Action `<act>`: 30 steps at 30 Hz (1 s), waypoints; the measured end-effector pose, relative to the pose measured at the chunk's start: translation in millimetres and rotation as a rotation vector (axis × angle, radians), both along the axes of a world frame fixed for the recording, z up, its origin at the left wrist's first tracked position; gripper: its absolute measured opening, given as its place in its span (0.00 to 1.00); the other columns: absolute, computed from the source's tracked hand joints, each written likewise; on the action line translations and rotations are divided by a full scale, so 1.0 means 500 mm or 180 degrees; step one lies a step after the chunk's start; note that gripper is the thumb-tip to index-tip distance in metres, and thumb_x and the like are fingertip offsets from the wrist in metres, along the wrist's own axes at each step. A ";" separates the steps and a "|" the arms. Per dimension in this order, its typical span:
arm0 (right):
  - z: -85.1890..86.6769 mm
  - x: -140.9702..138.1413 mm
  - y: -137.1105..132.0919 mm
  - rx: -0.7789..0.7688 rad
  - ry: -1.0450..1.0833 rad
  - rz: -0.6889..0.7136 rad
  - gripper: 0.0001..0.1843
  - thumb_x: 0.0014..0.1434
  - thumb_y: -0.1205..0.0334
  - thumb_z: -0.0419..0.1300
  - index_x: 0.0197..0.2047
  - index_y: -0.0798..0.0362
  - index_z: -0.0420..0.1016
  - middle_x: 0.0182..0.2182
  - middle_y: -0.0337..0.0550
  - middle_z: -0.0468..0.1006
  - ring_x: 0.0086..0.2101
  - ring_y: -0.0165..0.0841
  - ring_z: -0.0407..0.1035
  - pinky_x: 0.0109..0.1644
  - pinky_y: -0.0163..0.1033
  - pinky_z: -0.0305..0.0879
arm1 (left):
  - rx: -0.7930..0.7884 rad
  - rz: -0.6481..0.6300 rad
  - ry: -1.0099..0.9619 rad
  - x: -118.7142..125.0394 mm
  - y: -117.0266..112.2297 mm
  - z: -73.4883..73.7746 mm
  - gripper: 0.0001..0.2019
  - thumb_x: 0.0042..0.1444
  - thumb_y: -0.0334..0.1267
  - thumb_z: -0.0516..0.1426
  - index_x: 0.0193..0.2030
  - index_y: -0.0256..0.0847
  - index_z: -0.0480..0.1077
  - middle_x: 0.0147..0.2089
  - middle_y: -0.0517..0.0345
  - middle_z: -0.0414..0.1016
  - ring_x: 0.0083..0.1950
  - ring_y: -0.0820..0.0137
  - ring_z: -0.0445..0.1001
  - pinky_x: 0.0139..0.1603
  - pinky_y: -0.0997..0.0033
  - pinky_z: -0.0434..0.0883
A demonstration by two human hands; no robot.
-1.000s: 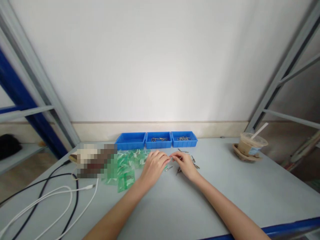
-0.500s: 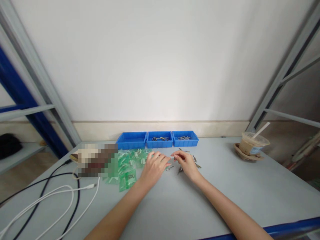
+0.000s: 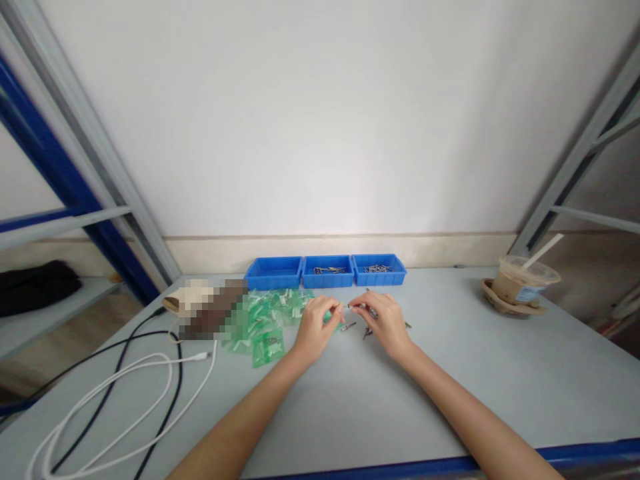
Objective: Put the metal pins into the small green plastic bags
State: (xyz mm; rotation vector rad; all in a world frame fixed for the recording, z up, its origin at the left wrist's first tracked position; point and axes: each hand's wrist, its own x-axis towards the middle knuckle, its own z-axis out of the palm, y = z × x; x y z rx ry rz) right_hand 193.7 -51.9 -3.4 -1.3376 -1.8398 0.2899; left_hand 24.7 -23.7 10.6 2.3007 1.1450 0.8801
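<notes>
My left hand (image 3: 316,325) is closed in a pinch. Facing it, my right hand (image 3: 384,321) pinches as well, and the fingertips of both almost meet at a small thin metal pin (image 3: 346,306), its exact shape too small to tell. A patch of green plastic shows by the left thumb; whether it is held or lies behind, I cannot tell. Beneath the hands, loose metal pins (image 3: 349,327) lie on the table, several partly hidden by the right hand. Green plastic bags (image 3: 269,347) with small metal parts are spread left of my left hand.
Three blue bins stand along the wall: the left bin (image 3: 274,280), the middle bin (image 3: 327,280) and the right bin (image 3: 380,278), the last two holding metal pins. White cable (image 3: 95,403) and black cable (image 3: 173,393) loop at left. A lidded cup (image 3: 525,280) stands far right.
My left hand has turned from spread fingers to a pinch and met the right hand's fingertips. The view has shifted slightly, so the scene sits further right.
</notes>
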 end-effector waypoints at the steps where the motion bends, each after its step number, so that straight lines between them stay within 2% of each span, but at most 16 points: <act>1: 0.000 0.001 0.000 0.0032 -0.0086 -0.0037 0.07 0.60 0.60 0.54 0.34 0.51 0.71 0.29 0.37 0.74 0.31 0.29 0.66 0.36 0.36 0.51 | -0.0065 -0.0023 -0.0006 0.001 0.000 -0.002 0.16 0.61 0.39 0.47 0.24 0.39 0.65 0.27 0.60 0.69 0.34 0.71 0.67 0.40 0.70 0.59; 6: -0.001 0.010 0.003 0.0101 -0.0524 -0.0108 0.08 0.61 0.61 0.51 0.34 0.51 0.70 0.30 0.37 0.74 0.32 0.30 0.66 0.34 0.36 0.50 | -0.0176 -0.0093 -0.0016 0.000 0.002 -0.013 0.08 0.61 0.40 0.48 0.36 0.40 0.65 0.30 0.62 0.71 0.37 0.71 0.68 0.43 0.70 0.59; 14: -0.012 0.012 0.003 0.0158 -0.0799 0.0029 0.08 0.61 0.58 0.52 0.38 0.50 0.69 0.32 0.36 0.76 0.33 0.29 0.68 0.36 0.36 0.49 | -0.0077 0.0153 0.0146 -0.003 0.004 -0.014 0.10 0.60 0.38 0.49 0.30 0.40 0.64 0.28 0.63 0.71 0.35 0.71 0.67 0.42 0.69 0.57; 19: -0.017 0.013 0.002 0.0255 -0.1033 0.0059 0.10 0.63 0.60 0.49 0.35 0.50 0.71 0.30 0.36 0.76 0.31 0.28 0.68 0.36 0.36 0.49 | -0.0219 -0.0034 0.0228 0.002 0.002 -0.012 0.14 0.61 0.37 0.47 0.26 0.39 0.63 0.29 0.63 0.70 0.35 0.71 0.67 0.42 0.69 0.57; 24: -0.017 0.018 0.003 0.0339 -0.1133 0.0068 0.11 0.63 0.58 0.49 0.41 0.49 0.71 0.34 0.39 0.77 0.34 0.30 0.69 0.36 0.36 0.50 | -0.0179 -0.0003 0.0337 0.003 0.003 -0.013 0.15 0.62 0.37 0.46 0.25 0.39 0.63 0.28 0.63 0.70 0.34 0.71 0.67 0.41 0.69 0.57; 27: -0.017 0.017 0.002 0.0360 -0.1221 0.0144 0.13 0.63 0.56 0.48 0.38 0.50 0.71 0.32 0.40 0.77 0.32 0.30 0.69 0.36 0.36 0.50 | -0.0166 0.0098 0.0322 0.002 0.004 -0.014 0.15 0.62 0.37 0.46 0.24 0.39 0.63 0.27 0.63 0.70 0.33 0.71 0.67 0.41 0.69 0.57; 30: -0.013 0.015 0.000 0.0363 -0.1255 0.0126 0.14 0.63 0.57 0.48 0.35 0.51 0.72 0.30 0.39 0.77 0.31 0.29 0.69 0.36 0.36 0.50 | -0.0232 0.0015 0.0335 0.001 0.004 -0.015 0.16 0.62 0.37 0.46 0.24 0.39 0.63 0.27 0.62 0.70 0.34 0.71 0.67 0.41 0.69 0.57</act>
